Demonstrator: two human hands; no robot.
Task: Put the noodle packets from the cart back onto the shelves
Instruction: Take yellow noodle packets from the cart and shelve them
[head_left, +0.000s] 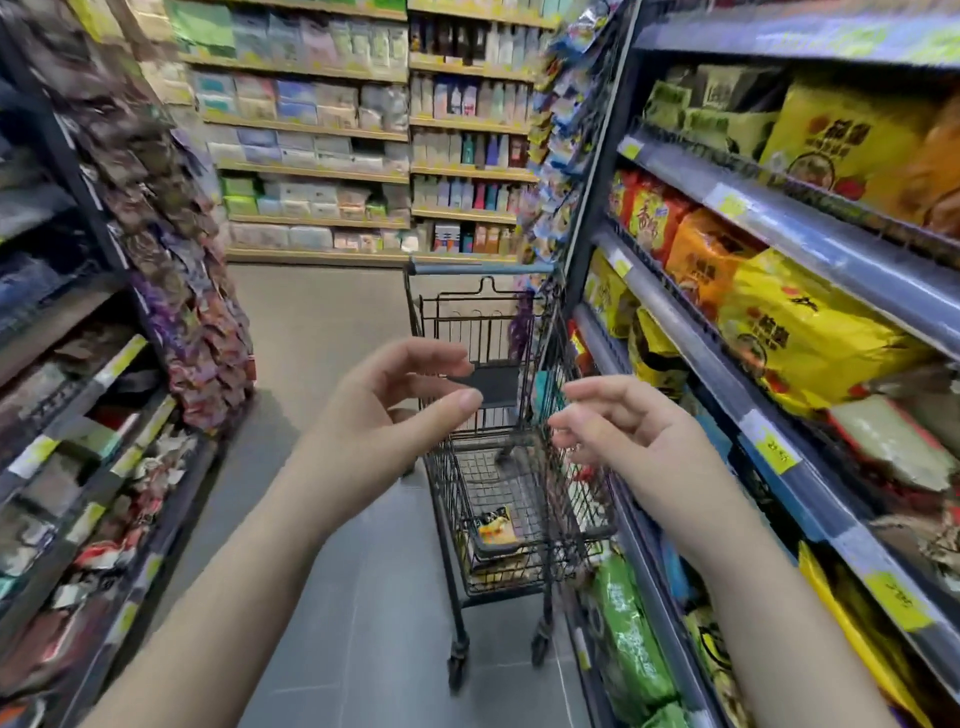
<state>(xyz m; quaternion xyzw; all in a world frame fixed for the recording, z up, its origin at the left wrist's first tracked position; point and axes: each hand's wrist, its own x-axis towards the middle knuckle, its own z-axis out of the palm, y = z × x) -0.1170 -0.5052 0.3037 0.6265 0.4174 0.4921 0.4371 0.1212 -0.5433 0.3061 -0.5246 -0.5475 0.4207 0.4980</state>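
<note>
Lying in the cart (519, 587) – one noodle packet (496, 526) – left hand (379, 415), right hand (618, 431), each grip spread, empty

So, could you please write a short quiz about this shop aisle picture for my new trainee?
1. True or false: both hands are empty.
2. Where is the cart? A) beside the right-side shelves B) against the far wall
3. What lies in the cart's basket?

Key:
1. True: left hand and right hand hold nothing.
2. A: it stands along the noodle shelves.
3. A yellow packet, on something flat beneath.
</note>
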